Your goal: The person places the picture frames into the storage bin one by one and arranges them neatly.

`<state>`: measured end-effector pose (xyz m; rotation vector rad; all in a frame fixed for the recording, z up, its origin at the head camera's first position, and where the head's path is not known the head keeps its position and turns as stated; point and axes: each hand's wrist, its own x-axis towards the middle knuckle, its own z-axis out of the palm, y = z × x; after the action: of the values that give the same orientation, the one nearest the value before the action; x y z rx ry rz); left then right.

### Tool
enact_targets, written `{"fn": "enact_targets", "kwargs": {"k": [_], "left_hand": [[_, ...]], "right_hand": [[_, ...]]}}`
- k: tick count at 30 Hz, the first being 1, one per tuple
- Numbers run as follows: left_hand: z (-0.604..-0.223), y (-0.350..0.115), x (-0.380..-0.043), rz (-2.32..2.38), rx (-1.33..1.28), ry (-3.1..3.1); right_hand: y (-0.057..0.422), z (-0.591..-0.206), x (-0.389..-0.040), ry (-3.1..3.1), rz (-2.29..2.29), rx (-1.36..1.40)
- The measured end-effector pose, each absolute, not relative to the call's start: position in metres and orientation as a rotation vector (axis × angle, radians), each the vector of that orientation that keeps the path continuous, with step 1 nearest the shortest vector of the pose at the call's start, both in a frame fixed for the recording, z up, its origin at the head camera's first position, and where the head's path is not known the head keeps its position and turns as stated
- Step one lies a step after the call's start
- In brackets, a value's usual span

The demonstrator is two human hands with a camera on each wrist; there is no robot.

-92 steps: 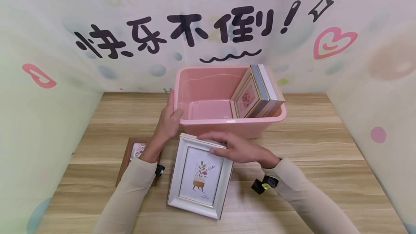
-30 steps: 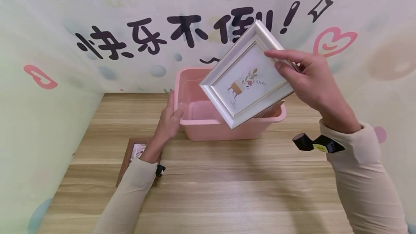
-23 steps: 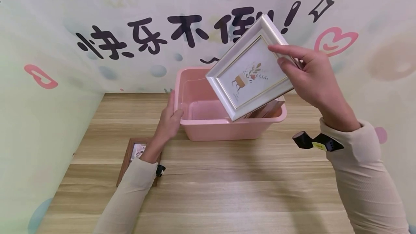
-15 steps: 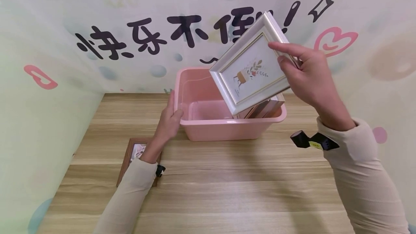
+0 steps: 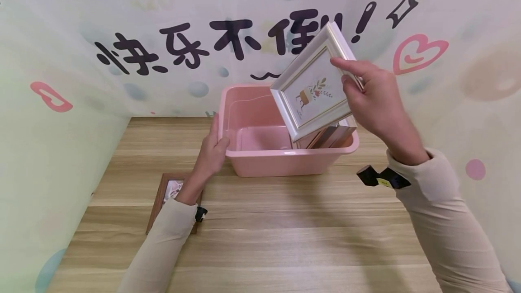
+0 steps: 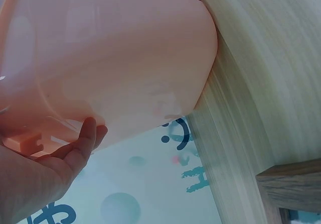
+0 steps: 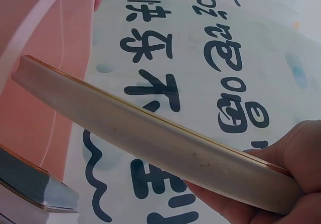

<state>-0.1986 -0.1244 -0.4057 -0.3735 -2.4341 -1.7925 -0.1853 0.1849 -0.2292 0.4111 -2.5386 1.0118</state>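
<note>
My right hand point(image 5: 376, 101) grips a white picture frame point(image 5: 291, 71) by its right edge, the thumb on the front. The frame shows a potted-plant print and hangs tilted over the right part of a pink plastic bin point(image 5: 281, 164). In the right wrist view the frame point(image 7: 140, 133) is seen edge-on between thumb and fingers. My left hand point(image 5: 211, 150) holds the bin's left rim, thumb on the near side. Other picture frames point(image 5: 338, 137) stand upright at the bin's right end, partly hidden behind the white one.
A brown wooden picture frame point(image 5: 158, 205) lies on the wood-grain table point(image 5: 285, 234), partly under the left forearm. Behind the bin rises a wall covering point(image 5: 171, 89) with printed black characters. A black wrist camera point(image 5: 382, 177) sits on the right cuff.
The right hand has lifted the white frame off the table and carried it up over the bin. Over the last half second it shifts slightly left and lower. The left hand stays put.
</note>
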Motion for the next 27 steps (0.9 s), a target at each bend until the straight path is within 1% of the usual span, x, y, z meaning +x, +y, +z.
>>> {"fn": "enact_targets", "kwargs": {"k": [27], "left_hand": [[-0.404,-0.124,-0.198,-1.809,-0.4,-2.414]], "right_hand": [[0.172,-0.262,-0.206,-2.715,0.835,0.418]]}}
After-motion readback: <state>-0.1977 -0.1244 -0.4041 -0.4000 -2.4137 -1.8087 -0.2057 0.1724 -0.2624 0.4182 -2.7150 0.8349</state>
